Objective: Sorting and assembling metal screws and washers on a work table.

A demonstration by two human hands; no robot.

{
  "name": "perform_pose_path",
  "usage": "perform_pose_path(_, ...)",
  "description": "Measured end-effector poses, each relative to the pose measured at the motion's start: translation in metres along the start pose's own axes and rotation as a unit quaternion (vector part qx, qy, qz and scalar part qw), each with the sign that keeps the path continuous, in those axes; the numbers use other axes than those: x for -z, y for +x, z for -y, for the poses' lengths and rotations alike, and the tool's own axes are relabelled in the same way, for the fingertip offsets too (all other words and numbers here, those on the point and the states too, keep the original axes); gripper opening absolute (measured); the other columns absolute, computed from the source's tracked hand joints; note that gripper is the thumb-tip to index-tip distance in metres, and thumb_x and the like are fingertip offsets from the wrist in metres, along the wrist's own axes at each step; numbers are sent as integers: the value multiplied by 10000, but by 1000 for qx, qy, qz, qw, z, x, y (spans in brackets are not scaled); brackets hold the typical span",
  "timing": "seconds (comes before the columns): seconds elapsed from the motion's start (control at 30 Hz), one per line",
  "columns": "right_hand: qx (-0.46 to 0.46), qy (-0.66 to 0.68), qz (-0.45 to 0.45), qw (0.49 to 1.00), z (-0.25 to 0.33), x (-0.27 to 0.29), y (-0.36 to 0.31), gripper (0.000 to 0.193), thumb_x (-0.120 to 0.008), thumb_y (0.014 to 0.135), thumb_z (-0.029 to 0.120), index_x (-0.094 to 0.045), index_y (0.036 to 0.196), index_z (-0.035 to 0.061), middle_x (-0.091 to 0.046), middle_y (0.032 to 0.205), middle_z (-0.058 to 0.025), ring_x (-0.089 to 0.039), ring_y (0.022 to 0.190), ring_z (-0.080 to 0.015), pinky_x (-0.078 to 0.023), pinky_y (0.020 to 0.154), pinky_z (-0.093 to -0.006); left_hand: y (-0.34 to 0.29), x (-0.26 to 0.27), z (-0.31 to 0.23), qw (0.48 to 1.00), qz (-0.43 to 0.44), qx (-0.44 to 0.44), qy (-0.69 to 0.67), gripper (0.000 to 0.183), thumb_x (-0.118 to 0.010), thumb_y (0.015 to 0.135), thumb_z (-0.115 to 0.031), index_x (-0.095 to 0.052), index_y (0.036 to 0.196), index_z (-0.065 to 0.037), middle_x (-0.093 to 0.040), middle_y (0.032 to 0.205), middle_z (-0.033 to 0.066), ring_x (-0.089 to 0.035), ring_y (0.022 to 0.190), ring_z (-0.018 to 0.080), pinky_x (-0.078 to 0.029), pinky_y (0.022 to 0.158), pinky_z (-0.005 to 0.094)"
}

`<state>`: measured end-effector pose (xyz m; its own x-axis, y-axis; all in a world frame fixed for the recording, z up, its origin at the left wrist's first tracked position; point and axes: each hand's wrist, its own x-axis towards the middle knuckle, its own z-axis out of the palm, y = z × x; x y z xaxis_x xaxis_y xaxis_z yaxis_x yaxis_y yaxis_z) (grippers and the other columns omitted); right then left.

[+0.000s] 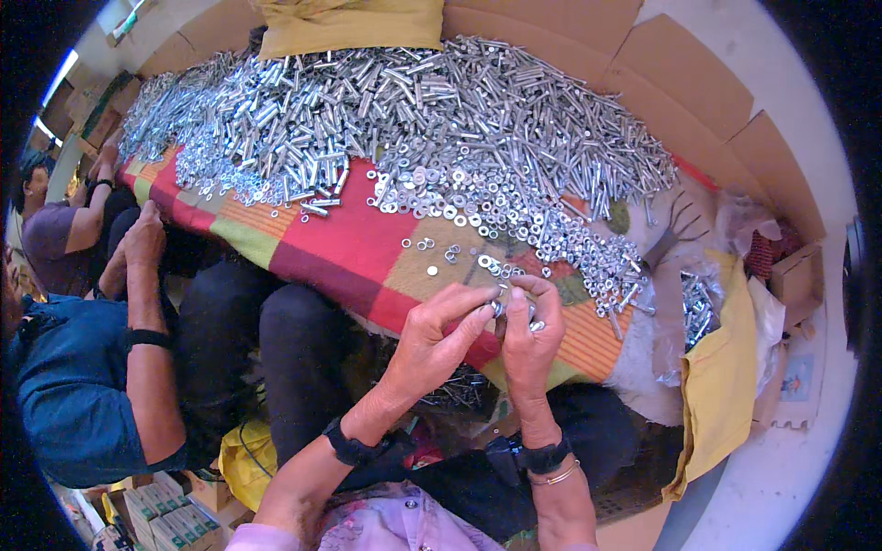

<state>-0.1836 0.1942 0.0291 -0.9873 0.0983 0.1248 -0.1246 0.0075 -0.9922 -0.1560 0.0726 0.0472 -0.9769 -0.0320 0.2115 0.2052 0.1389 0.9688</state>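
Observation:
Over the near edge of a checkered cloth, my left hand and my right hand meet at the fingertips. A small shiny metal washer is pinched in my left hand. My right hand is closed around small metal nuts, partly hidden by its fingers. Just beyond them lie several loose washers and a pale round disc. Heaped nuts spread to the right, with a band of flat washers behind. Farther back rises a large pile of metal bolts and sleeves.
Cardboard walls border the pile. At right are a black claw-like rake, a bag of metal parts and a yellow sack. Another person in a blue shirt sits close at left, with someone else beyond.

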Motion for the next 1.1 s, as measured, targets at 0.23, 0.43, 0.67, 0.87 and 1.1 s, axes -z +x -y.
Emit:
perform_pose_path(0.23, -89, 24, 10, 996, -20, 5, 1, 148, -510, 868, 117, -531, 956, 0, -559, 852, -45, -518, 695, -101, -452, 608, -257, -1, -2, 3, 1000, -3, 27, -1, 207, -540, 861, -39, -617, 1047, 7, -586, 815, 44, -544, 793, 103, -432, 689, 231)
perform_pose_path(0.43, -29, -35, -43, 998, -7, -4, -4, 145, -499, 866, 117, -536, 945, 2, -565, 848, -55, -517, 712, -110, -444, 626, -262, -4, -6, 10, 997, -28, 50, -48, 211, -558, 847, -28, -617, 1047, 5, -604, 847, 51, -559, 822, 105, -443, 709, 230)
perform_pose_path(0.67, -143, 45, 41, 988, -21, 3, 2, 144, -501, 867, 127, -540, 942, 10, -562, 792, -36, -518, 674, -107, -443, 601, -266, -5, -1, 11, 1000, -16, -4, 0, 250, -552, 830, 8, -594, 1077, 9, -609, 913, 87, -577, 839, 130, -453, 718, 241)
perform_pose_path(0.87, 1, -67, -13, 998, -21, -2, 2, 134, -518, 848, 109, -541, 947, 21, -580, 774, -52, -544, 631, -171, -455, 575, -308, -7, -2, 11, 1000, -14, -7, 19, 248, -538, 836, 9, -585, 1080, 19, -621, 961, 115, -591, 888, 160, -463, 764, 269)
perform_pose_path(1.1, 52, -195, 36, 979, -9, -6, -1, 145, -526, 843, 113, -537, 955, 21, -596, 798, -72, -571, 682, -178, -463, 605, -312, -13, 7, 19, 998, -13, 64, -8, 255, -527, 840, 17, -576, 1090, 17, -631, 979, 127, -601, 904, 179, -460, 792, 272)
